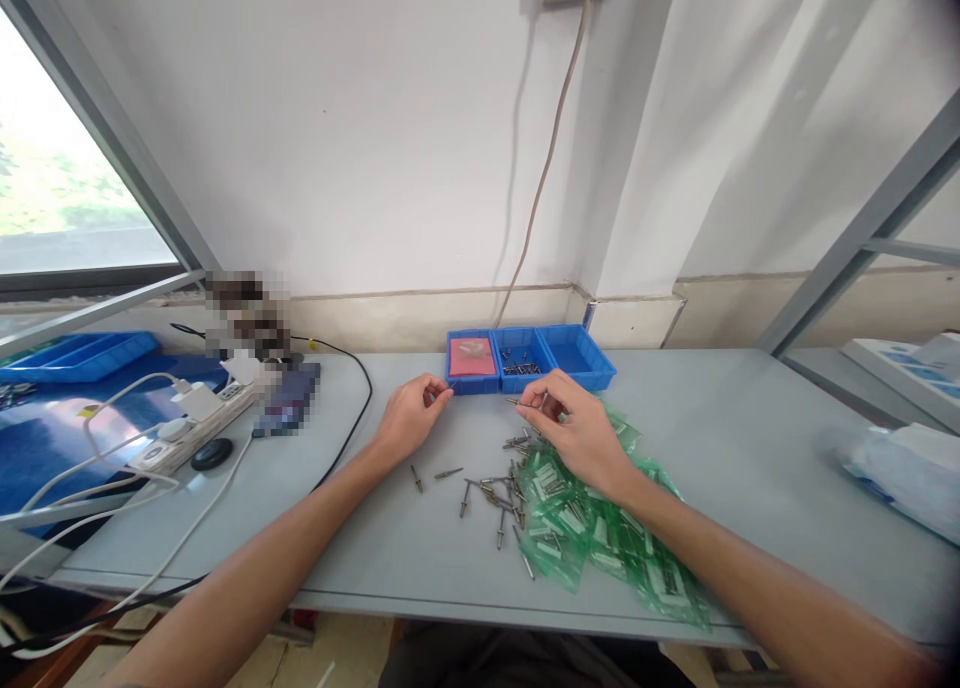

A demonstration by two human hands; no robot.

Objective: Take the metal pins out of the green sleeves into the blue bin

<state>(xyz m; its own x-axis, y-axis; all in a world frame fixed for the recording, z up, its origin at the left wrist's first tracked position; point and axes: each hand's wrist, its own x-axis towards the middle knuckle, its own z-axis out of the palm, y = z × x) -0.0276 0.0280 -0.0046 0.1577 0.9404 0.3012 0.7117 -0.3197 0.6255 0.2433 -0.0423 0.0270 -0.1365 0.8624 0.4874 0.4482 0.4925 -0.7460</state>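
My right hand (566, 423) is closed in a pinch on a metal pop rivet (513, 400), held above the table. My left hand (412, 410) is closed too, thumb against fingertips, by the front of the blue bin. Whatever is between those fingertips is too small to make out. Below my hands lie several loose rivets (500, 498) in a scattered group. Green plastic bags (600, 528) with rivets inside are heaped under my right hand and forearm, which hide part of them.
Blue bins (577, 358) stand side by side at the back of the grey table (750, 448); one holds a red piece (471, 359), another loose rivets (523, 368). At left are a power strip (187, 433), cables, a black round object (212, 455) and a blue tray (90, 356).
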